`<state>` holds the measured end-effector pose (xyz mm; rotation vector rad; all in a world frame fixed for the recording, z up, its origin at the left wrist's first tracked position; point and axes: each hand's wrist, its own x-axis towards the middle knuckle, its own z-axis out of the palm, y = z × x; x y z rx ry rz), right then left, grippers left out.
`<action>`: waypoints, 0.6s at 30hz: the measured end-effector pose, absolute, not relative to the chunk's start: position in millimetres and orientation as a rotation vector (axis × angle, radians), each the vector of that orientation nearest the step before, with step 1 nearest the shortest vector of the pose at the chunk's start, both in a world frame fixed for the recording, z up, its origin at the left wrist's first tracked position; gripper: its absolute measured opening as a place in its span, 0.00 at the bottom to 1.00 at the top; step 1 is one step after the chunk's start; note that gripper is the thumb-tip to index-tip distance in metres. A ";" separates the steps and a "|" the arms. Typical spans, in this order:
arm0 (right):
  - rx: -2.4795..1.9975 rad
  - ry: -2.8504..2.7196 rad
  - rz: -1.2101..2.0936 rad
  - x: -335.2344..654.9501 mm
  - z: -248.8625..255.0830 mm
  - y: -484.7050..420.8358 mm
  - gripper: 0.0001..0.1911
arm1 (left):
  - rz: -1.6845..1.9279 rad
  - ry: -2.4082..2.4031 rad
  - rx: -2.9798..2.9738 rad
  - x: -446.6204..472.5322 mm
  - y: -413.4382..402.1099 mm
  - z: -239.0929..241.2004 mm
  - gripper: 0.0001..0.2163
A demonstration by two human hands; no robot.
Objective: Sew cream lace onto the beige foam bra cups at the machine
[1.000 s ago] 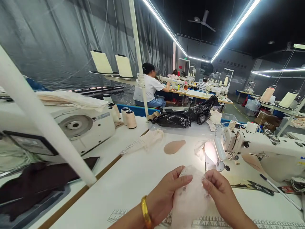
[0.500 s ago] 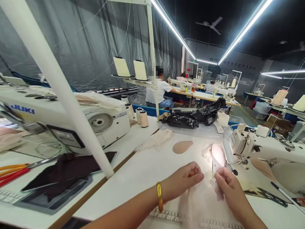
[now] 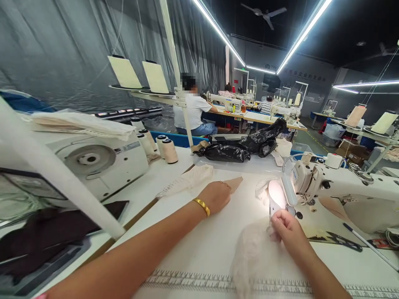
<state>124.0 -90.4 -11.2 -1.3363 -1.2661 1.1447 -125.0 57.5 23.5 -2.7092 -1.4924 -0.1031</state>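
My left hand, a yellow bracelet at its wrist, reaches out over the white tabletop. Its curled fingers are closed on a flat beige teardrop-shaped piece and cover the broad end. Close to the sewing machine, my right hand pinches thin sheer off-white fabric, which hangs toward me. Just beyond those fingers, a pale rounded piece shows under the bright machine lamp. Another beige piece lies under the machine arm.
Thread snips and a white stick-like tool lie at right. A printed ruler strip runs along the near edge. Black plastic bags are at the back. A slanting white pole and second machine stand left; a person sits beyond.
My left hand has moved forward and left, from beside the right hand onto the teardrop piece. My right hand stays by the machine, holding the sheer fabric. The view has shifted right.
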 end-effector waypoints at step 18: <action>-1.147 -1.067 1.298 127.3 -12.4 -94.4 0.34 | -0.521 -1.440 -3.356 -88.6 -19.2 68.7 0.11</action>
